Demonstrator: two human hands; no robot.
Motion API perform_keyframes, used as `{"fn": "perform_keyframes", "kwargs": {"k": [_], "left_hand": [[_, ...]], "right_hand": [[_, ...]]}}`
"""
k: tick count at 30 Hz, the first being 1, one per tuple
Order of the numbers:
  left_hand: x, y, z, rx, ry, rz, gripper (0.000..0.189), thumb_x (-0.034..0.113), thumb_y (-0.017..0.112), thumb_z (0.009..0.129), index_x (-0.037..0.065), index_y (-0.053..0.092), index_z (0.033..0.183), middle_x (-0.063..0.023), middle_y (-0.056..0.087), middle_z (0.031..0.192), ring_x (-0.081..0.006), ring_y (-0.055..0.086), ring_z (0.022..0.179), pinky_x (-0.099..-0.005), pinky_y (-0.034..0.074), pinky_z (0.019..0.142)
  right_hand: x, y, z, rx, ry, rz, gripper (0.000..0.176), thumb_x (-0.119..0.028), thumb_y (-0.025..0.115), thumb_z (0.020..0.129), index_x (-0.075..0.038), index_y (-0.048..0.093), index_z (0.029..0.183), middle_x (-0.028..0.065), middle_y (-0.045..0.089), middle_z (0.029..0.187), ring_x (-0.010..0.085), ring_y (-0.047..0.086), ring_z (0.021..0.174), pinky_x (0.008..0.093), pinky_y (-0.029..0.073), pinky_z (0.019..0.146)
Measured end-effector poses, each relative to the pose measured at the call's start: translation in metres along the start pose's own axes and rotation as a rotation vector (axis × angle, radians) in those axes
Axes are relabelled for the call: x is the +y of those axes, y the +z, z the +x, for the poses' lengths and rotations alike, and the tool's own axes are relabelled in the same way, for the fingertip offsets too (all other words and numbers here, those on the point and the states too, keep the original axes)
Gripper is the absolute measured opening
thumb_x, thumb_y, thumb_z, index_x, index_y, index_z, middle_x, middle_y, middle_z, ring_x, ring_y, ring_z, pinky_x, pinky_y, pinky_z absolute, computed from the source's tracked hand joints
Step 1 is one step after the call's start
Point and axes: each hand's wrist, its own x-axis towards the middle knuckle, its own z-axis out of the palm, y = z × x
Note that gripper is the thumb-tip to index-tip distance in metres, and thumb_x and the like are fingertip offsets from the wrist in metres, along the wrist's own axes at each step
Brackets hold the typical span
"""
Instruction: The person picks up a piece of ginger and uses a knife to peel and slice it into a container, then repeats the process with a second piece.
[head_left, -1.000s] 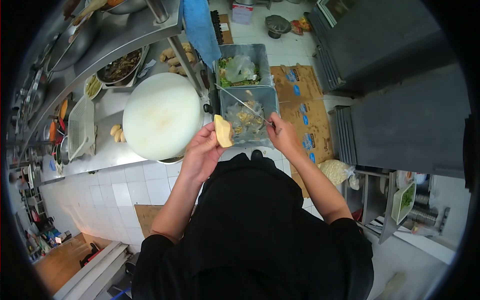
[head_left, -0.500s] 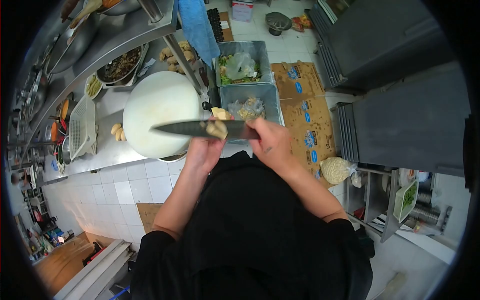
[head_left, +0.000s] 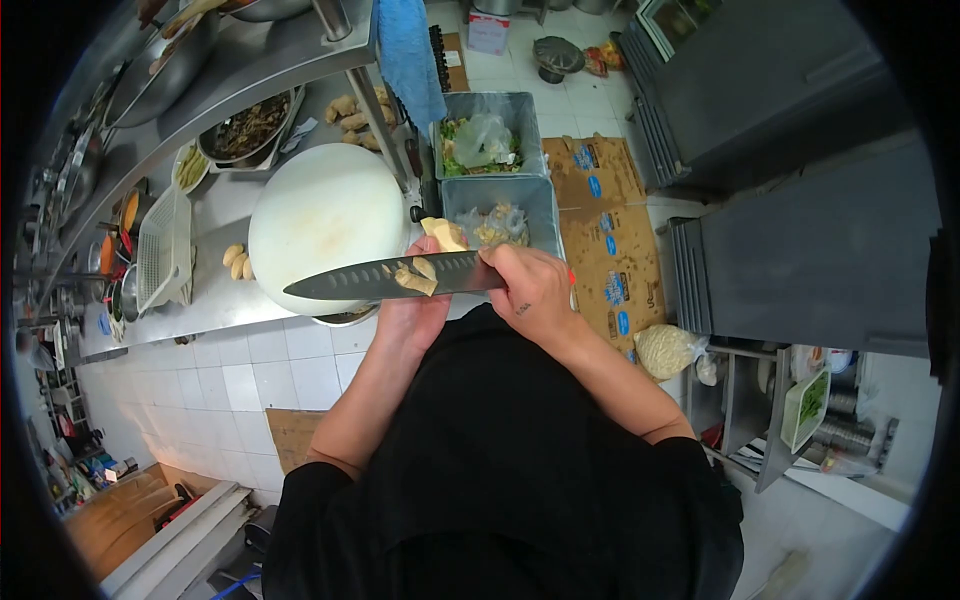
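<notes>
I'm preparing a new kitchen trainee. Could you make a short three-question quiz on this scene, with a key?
1. What shape is the white board?
2. True or false: pale pieces are on the blade of the knife in the right hand.
3. The left hand holds:
A) a towel
B) a yellow chunk
C) a basket

Key:
1. Round
2. True
3. B

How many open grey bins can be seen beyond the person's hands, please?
2. The nearer bin is just beyond the right hand; the farther bin stands directly behind it. Another could be hidden below the metal worktop.
</notes>
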Motion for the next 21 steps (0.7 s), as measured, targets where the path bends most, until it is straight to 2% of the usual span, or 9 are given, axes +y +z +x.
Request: {"fn": "perform_keyframes", "kwargs": {"k": [2, 13, 16, 18, 21], "left_hand": [[-0.001, -0.003, -0.001, 0.013, 0.003, -0.008, 0.037, 0.029, 0.066, 0.104, 0.004, 0.058, 0.13, -0.0064, 0.068, 0.122, -0.0153, 0.065, 0.114, -0.0313, 0.051, 0.102], [0.0, -0.011, -0.004, -0.005, 0.03, -0.027, 0.041, 0.023, 0.06, 0.107, 0.0, 0.052, 0.14, -0.0101, 0.067, 0.127, -0.0203, 0.064, 0.117, -0.0353, 0.05, 0.106], [0.0, -0.006, -0.005, -0.007, 0.053, 0.002, 0.04, 0.023, 0.061, 0.107, 0.0, 0.053, 0.139, -0.0098, 0.067, 0.126, -0.0197, 0.064, 0.118, -0.0346, 0.049, 0.106], [-0.001, -0.005, -0.004, 0.059, 0.056, 0.054, 0.04, 0.033, 0.063, 0.105, 0.002, 0.059, 0.129, -0.0104, 0.066, 0.123, -0.0206, 0.063, 0.116, -0.037, 0.049, 0.106], [0.001, 0.001, -0.006, 0.053, 0.017, 0.066, 0.037, 0.032, 0.064, 0.104, 0.002, 0.06, 0.126, -0.0107, 0.067, 0.121, -0.0209, 0.064, 0.116, -0.0374, 0.049, 0.107]], "right_hand": [[-0.003, 0.0, 0.002, -0.009, -0.005, 0.013, 0.032, 0.004, 0.069, 0.069, -0.004, 0.062, 0.1, 0.0132, 0.068, 0.081, 0.037, 0.067, 0.072, 0.0447, 0.052, 0.062], [0.003, 0.002, 0.0, -0.034, 0.008, -0.015, 0.034, 0.005, 0.068, 0.067, -0.004, 0.063, 0.099, 0.0133, 0.067, 0.082, 0.0367, 0.068, 0.074, 0.0443, 0.053, 0.064], [0.003, -0.001, 0.0, -0.037, 0.003, -0.018, 0.034, 0.004, 0.069, 0.068, -0.004, 0.063, 0.1, 0.0131, 0.067, 0.082, 0.0368, 0.068, 0.074, 0.0442, 0.053, 0.064], [0.004, -0.002, -0.001, -0.034, -0.005, -0.018, 0.034, 0.004, 0.069, 0.068, -0.005, 0.064, 0.101, 0.013, 0.067, 0.082, 0.0367, 0.068, 0.074, 0.0442, 0.053, 0.064], [0.005, -0.005, -0.004, -0.046, -0.005, -0.023, 0.036, 0.003, 0.07, 0.068, -0.005, 0.065, 0.102, 0.0125, 0.067, 0.082, 0.0363, 0.068, 0.074, 0.044, 0.053, 0.064]]}}
